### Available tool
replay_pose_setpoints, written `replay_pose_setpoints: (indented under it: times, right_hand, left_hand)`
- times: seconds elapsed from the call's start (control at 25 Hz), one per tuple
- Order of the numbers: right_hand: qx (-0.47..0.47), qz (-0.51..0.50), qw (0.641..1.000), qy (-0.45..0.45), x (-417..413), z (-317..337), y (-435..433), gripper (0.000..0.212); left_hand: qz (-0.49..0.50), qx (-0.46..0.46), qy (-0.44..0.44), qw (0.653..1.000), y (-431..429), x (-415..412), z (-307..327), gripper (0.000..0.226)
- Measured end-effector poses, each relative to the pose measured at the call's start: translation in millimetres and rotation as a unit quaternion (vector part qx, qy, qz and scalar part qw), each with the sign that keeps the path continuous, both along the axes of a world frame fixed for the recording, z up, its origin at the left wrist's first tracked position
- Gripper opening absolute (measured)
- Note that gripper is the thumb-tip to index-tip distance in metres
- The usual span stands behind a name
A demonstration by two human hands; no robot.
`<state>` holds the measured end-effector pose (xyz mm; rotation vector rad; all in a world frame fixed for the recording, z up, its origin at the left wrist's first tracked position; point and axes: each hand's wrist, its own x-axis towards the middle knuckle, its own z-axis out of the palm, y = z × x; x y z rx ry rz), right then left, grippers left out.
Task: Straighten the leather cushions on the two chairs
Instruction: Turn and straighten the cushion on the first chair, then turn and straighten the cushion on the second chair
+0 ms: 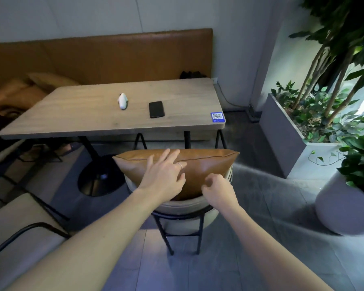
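Note:
A tan leather cushion [210, 164] stands upright on the round beige chair [183, 208] in front of me, leaning on its backrest. My left hand [165, 175] lies flat on the cushion's face with fingers spread and a ring on one finger. My right hand [218, 191] has its fingers curled at the cushion's lower right part, touching or pinching the leather; I cannot tell which. A second beige chair [15, 223] with a black metal frame sits at the lower left, and no cushion shows on it.
A wooden table [93, 114] stands beyond the chair, holding a black phone [156, 109] and a small white object [122, 101]. Behind it runs a tan bench [114, 57] with loose cushions [25, 89]. Grey planters with plants [286, 135] crowd the right side.

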<state>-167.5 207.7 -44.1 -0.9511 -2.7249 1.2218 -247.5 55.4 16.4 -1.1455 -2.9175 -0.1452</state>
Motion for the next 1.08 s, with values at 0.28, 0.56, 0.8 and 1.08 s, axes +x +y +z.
replay_pose_setpoints:
  times: [0.28,0.56,0.8,1.08]
  right_hand:
    - [0.182,0.098,0.971,0.116,25.6,151.2,-147.1,0.038]
    - [0.308,0.164,0.901,0.256,61.5,281.4,-341.0,0.049]
    - [0.343,0.205,0.833,0.382,101.5,359.2,-490.0,0.059]
    - [0.295,0.231,0.802,0.464,117.1,376.3,-607.2,0.061]
  left_hand:
    - [0.057,0.038,0.078,0.995,-160.3,39.9,128.0,0.046]
    - [0.143,0.069,0.187,0.969,-362.2,102.6,254.4,0.051]
    - [0.254,0.146,0.257,0.921,-531.5,162.6,316.4,0.062]
    - [0.366,0.184,0.3,0.861,-693.0,210.0,325.4,0.062]
